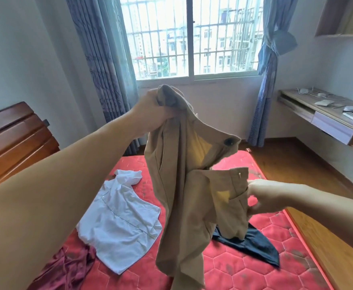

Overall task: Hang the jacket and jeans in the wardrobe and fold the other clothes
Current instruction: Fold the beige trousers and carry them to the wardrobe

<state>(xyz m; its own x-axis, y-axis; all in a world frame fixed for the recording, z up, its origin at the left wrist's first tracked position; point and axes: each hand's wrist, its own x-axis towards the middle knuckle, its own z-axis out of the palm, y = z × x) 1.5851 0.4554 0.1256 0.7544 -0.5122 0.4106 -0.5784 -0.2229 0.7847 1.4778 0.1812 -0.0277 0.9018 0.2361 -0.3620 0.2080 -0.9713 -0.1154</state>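
The left hand [152,110] is raised in front of the window [189,36], its fingers bunched tight around one end of the tan trousers [181,195], while the right hand [263,196] sits lower and pinches the waistband edge near the pocket. The trousers hang in the air between the 2 hands, above the red mattress [244,266], with their long axis running roughly top to bottom: the gathered end points up at the left hand and the loose legs trail down toward the near edge of the bed. The waistband opens toward the right, its dark button [228,141] facing the camera. The likely trouble is that the cloth is twisted and gripped at uneven points, so any fold started now could come out skewed, and the dangling legs might drag across the white shirt [119,222] or the dark garment [252,244] lying beneath and pull them out of place. A dark red garment [67,268] lies at the near left corner.
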